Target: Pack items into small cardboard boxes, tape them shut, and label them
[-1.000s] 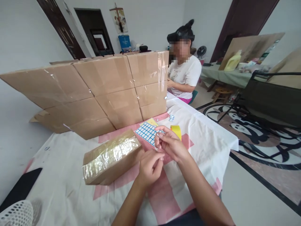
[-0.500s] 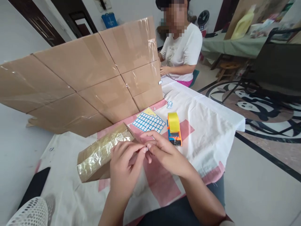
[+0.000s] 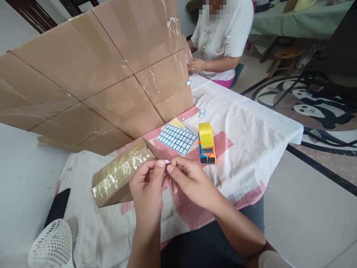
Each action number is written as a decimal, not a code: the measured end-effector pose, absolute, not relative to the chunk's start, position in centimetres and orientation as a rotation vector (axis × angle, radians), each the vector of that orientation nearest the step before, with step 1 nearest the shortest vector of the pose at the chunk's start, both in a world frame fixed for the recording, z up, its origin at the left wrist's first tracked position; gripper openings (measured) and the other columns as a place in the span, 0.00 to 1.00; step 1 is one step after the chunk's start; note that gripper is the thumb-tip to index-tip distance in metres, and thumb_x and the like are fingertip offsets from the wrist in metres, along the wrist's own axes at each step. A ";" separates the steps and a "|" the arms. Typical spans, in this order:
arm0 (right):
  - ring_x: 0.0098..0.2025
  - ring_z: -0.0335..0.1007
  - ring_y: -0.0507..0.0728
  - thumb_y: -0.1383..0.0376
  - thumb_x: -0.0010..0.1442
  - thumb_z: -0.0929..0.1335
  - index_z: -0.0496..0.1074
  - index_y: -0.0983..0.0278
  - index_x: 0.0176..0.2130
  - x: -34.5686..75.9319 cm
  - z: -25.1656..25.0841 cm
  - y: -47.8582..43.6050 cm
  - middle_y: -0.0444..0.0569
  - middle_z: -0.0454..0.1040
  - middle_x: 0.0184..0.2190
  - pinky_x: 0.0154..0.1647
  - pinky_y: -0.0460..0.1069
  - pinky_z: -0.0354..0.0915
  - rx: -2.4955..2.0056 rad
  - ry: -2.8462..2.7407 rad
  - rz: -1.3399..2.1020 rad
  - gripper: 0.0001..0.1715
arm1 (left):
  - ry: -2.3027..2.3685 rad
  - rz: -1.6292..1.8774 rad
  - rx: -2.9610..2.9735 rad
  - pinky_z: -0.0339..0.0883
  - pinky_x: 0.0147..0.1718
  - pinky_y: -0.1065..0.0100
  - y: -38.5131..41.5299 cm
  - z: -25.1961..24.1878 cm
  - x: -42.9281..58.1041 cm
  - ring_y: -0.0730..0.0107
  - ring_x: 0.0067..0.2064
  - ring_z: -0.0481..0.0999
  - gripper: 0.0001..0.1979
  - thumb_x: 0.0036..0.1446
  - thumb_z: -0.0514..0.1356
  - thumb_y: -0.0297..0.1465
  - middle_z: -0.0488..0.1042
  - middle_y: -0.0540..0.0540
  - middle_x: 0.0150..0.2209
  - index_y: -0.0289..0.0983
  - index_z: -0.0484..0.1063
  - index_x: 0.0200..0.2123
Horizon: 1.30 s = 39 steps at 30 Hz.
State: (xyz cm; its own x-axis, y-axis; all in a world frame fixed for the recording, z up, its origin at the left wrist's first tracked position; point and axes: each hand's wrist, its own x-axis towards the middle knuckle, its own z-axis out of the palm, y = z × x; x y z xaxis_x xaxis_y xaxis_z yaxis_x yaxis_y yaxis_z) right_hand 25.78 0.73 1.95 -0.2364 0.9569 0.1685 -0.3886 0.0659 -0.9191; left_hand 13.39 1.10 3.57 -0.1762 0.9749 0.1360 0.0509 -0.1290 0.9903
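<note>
Between my fingertips is a small white sticker [image 3: 166, 161], partly hidden. My left hand [image 3: 146, 186] pinches it from one side with thumb and forefinger. From the other side my right hand [image 3: 192, 180] pinches at it too, fingers curled. Just beyond the hands lies a sheet of blue-bordered label stickers [image 3: 177, 139], on top of a yellowish sheet [image 3: 174, 123]. A tape dispenser [image 3: 206, 143] with a yellow roll stands to the right of the sheet. Beside my left hand is a cardboard box [image 3: 119, 176] with shiny tape along its top.
A large taped cardboard panel [image 3: 111, 78] stands upright across the table. Crumpled blue-edged label scraps [image 3: 202, 112] lie on the tablecloth [image 3: 240, 111]. Across the table sits a person [image 3: 220, 44] in a white shirt. A white perforated object [image 3: 52, 243] is at lower left.
My view has tilted down a little. Both hands have turned slightly with fingertips raised, and more of the white sticker shows between them.
</note>
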 end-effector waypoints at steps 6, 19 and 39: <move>0.27 0.67 0.49 0.60 0.73 0.62 0.65 0.62 0.31 26.1 2.1 0.7 0.42 0.73 0.26 0.31 0.44 0.64 -0.660 -1.207 1.352 0.18 | 1.181 1.398 1.101 0.64 0.23 0.75 0.6 4.2 14.4 0.79 0.23 0.65 0.15 0.57 0.69 0.38 0.65 0.55 0.21 0.37 0.71 0.24; 0.28 0.66 0.49 0.68 0.69 0.62 0.64 0.61 0.34 26.4 0.7 1.6 0.40 0.68 0.27 0.30 0.45 0.60 -0.784 -1.504 0.869 0.09 | 1.086 1.353 0.824 0.70 0.34 0.74 1.2 3.8 14.4 0.75 0.32 0.71 0.14 0.53 0.71 0.38 0.72 0.50 0.28 0.36 0.74 0.27; 0.27 0.58 0.51 0.65 0.64 0.68 0.69 0.62 0.24 28.2 0.9 2.1 0.41 0.63 0.22 0.29 0.48 0.55 -0.490 -1.329 1.210 0.17 | 1.312 1.038 2.061 0.65 0.31 0.70 1.4 6.8 12.4 0.72 0.31 0.73 0.05 0.62 0.64 0.31 0.75 0.53 0.28 0.44 0.79 0.32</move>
